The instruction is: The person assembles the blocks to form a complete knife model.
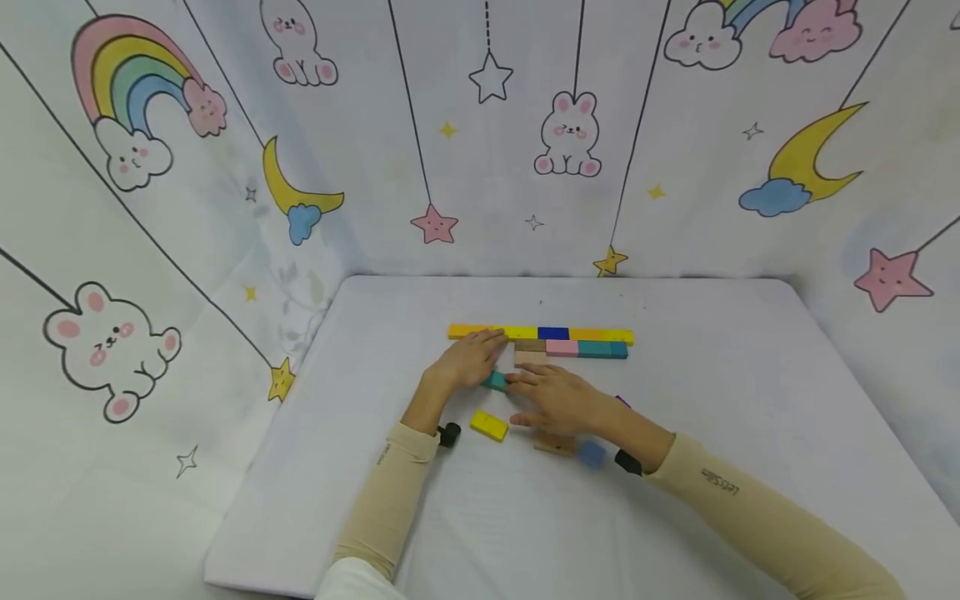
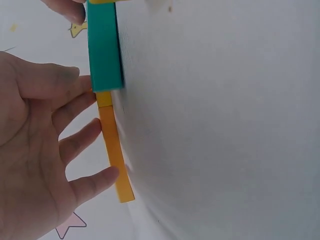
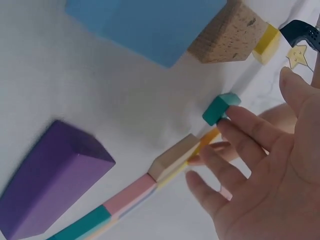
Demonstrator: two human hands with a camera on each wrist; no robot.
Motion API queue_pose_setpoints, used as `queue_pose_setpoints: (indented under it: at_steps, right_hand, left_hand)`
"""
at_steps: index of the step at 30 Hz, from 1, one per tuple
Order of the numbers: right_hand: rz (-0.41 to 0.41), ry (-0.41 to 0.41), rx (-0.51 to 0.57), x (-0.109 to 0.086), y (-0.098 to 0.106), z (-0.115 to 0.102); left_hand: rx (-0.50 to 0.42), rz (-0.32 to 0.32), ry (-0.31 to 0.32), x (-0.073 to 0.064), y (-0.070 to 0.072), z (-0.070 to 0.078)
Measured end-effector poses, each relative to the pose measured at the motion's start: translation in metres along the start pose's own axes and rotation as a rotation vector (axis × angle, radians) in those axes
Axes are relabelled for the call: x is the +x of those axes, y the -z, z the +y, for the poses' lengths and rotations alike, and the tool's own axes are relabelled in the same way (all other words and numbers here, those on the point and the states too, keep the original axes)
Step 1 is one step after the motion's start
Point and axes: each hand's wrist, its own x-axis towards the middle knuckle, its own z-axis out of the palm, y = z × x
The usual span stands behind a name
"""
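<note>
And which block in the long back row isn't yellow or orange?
The dark blue block, near the middle; every other visible one there is yellow or orange.

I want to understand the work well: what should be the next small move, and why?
Perhaps slide the loose green block to the wooden block beside the pink block: the right hand touches the green one, which lies apart.

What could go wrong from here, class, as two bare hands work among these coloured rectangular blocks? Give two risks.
1. The left hand has fingertips against the long row of yellow, orange and blue rectangular blocks, so a slight push might bend its line.
2. The right hand appears to touch the small teal rectangular block with its fingertips; the block could slip and perhaps nudge the pale wooden rectangular block nearby.
</note>
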Motion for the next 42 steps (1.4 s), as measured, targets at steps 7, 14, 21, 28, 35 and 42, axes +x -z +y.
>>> queue_pose_setpoints:
  at_steps: [7,14,21,28,35,42]
  right_hand:
    - [0.000,-0.011,0.019,-0.002,0.002,0.002]
    - [0.006,0.010,-0.041,-0.008,0.002,0.004]
    - [0.034,0.015,-0.061,-0.015,0.003,0.006]
    - [0.030,-0.021,-0.022,-0.020,0.003,0.008]
    - [0.057,-0.019,-0.015,-0.025,-0.001,0.013]
    - [0.053,-0.030,-0.051,-0.032,-0.002,0.019]
  left_hand:
    - [0.031,-0.003,-0.001,0.000,0.000,0.001]
    - [0.032,0.008,-0.014,-0.003,0.002,0.003]
    - [0.054,0.011,-0.016,0.000,-0.002,0.002]
    - [0.050,-0.004,-0.008,0.003,-0.006,0.000]
    - [0.065,-0.015,-0.006,0.002,-0.005,0.002]
    - [0.065,-0.023,0.003,0.004,-0.005,0.002]
